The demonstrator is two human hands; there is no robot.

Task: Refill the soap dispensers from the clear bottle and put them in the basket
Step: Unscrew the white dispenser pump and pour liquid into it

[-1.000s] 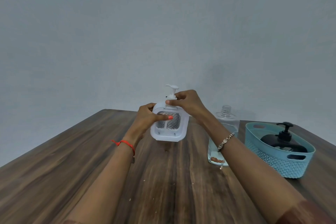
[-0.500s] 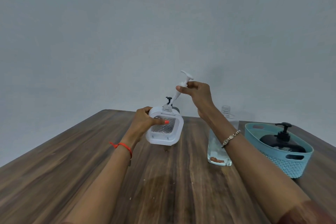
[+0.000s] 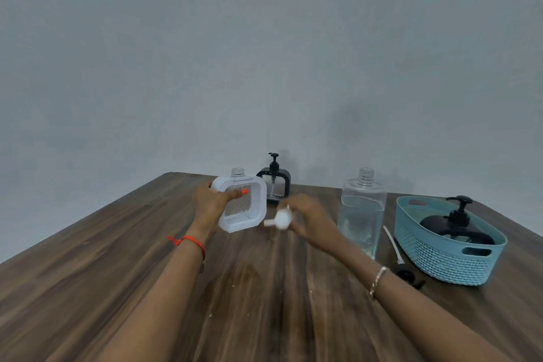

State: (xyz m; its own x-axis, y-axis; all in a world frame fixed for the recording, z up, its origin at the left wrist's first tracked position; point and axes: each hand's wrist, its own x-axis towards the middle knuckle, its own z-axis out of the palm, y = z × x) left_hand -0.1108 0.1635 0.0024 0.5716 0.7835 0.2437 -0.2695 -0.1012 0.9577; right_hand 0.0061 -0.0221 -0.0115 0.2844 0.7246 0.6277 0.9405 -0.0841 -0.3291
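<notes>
We record the left grip (image 3: pixel 214 203) curled round the left side of the white dispenser (image 3: pixel 245 209), thumb across its front. The dispenser is tilted over the table (image 3: pixel 117 273) with its neck uncapped. The right grip (image 3: pixel 310 221), blurred, holds the white pump head (image 3: pixel 282 218) at the dispenser's four o'clock. The clear bottle (image 3: pixel 363 214) stands uncapped at three o'clock, part full. Beyond it, the teal basket (image 3: pixel 440 263) carries a black dispenser (image 3: pixel 455 228). A black-framed dispenser (image 3: pixel 274 185) stands at one o'clock.

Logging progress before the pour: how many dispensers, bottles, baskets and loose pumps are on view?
Basket: 1
Clear bottle: 1
Dispensers: 3, white dispenser, black framed dispenser, round black dispenser
Loose pumps: 2, white pump, black pump
Total: 7
</notes>
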